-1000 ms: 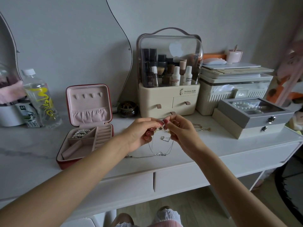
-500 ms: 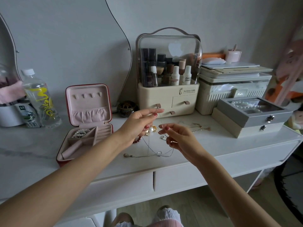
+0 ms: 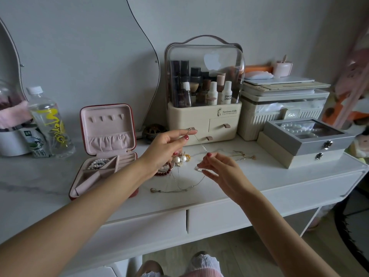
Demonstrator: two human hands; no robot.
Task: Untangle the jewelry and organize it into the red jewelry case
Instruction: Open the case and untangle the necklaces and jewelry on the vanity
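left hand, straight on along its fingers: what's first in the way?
Likely the cream cosmetics organizer: the left hand, pinching the thin chain, points its fingers at the lower drawer front. Depth is unclear from one view, so the gap between them can't be judged.

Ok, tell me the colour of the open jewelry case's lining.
Pale pink lining, inside the red jewelry case; head view.

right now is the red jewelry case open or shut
Open. The red jewelry case has its lid standing upright, showing the pink lining, and a pearl strand lies in one back compartment.
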